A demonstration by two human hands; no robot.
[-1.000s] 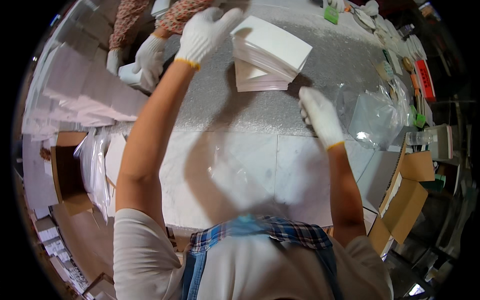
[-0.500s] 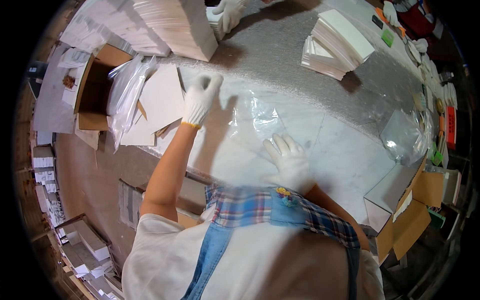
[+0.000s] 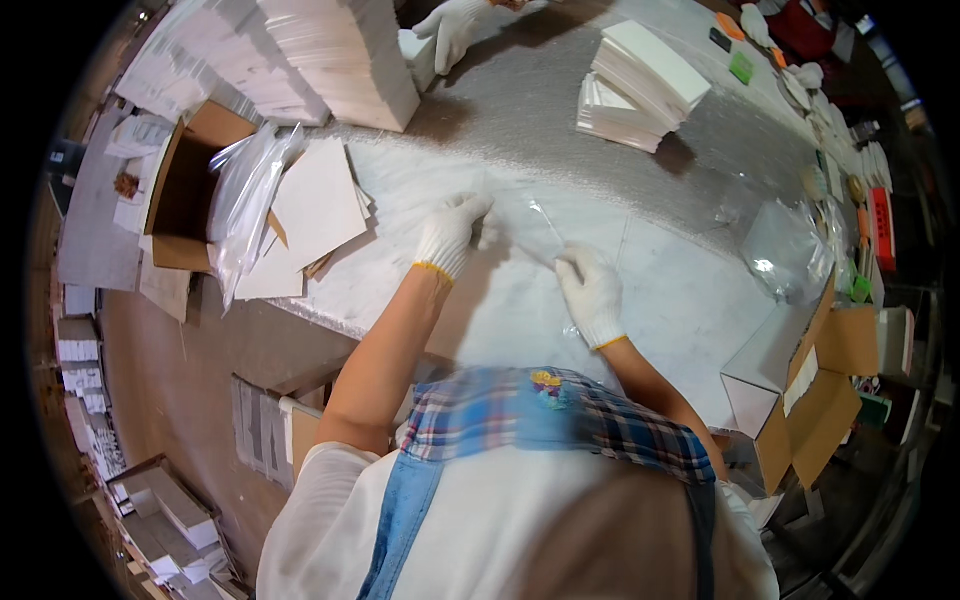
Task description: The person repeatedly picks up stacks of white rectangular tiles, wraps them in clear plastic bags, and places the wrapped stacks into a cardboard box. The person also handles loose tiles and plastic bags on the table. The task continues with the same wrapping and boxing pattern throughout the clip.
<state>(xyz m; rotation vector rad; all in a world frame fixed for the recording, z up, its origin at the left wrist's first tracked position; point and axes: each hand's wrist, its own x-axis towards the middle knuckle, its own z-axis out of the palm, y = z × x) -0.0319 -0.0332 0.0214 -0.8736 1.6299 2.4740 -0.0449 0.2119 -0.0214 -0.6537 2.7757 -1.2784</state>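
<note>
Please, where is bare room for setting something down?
Bare: grey surface between the tall white stacks and the smaller pile; white tabletop between the right hand and the pale box. Crowded: left end, with plastic bags, sheets and open carton; clear film against that hand.

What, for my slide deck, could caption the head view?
Gloved left hand and gloved right hand handling clear plastic over a pale tabletop.

Brown floor (image 3: 180, 345), grey and white worktable (image 3: 505, 112)

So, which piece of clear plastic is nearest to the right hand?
The thin piece between left hand and right hand; the left bundle and right piece lie untouched, farther away.
</note>
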